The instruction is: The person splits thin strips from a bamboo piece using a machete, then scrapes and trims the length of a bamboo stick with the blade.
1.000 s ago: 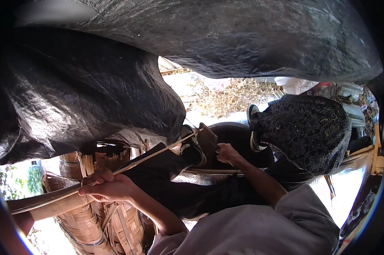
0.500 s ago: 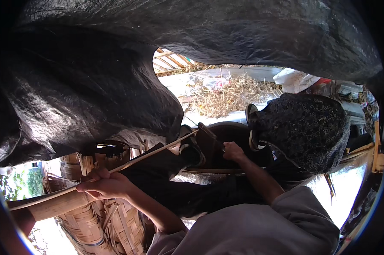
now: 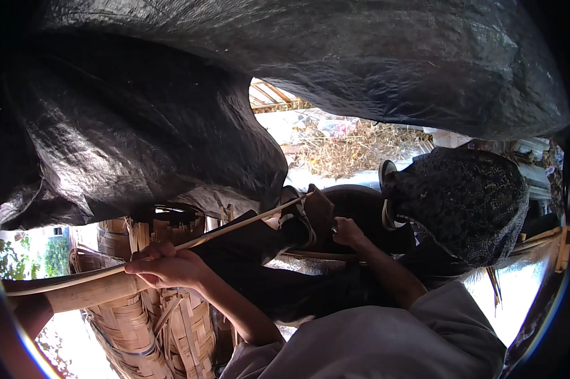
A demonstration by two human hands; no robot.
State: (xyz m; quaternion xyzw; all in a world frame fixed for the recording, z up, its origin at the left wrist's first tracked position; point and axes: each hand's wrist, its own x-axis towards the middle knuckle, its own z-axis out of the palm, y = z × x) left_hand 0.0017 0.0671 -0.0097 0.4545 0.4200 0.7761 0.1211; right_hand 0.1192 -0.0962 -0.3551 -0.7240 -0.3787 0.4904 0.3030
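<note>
My left hand (image 3: pixel 171 268) is closed around a long, thin bamboo strip (image 3: pixel 225 231), which slants from the lower left up to the middle. My right hand (image 3: pixel 348 232) grips a knife whose broad, dark blade (image 3: pixel 321 210) stands in front of a round dark tub (image 3: pixel 354 197). The strip's far tip reaches the blade's upper corner; whether they touch I cannot tell. Below the strip at the left lies a wider bamboo piece (image 3: pixel 95 294). Shadow hides the knife's handle inside my fist.
Woven bamboo baskets (image 3: pixel 124 331) stand at the lower left. A black tarp (image 3: pixel 373 57) hangs low across the top and left. Light-rimmed shoes (image 3: pixel 388 192) flank the tub. Dark lace-patterned cloth (image 3: pixel 465 202) bulges at the right. Dry straw (image 3: pixel 354 148) lies beyond.
The knife has turned from nearly edge-on to showing its broad side. The whole view has shifted slightly, and both hands keep their holds.
</note>
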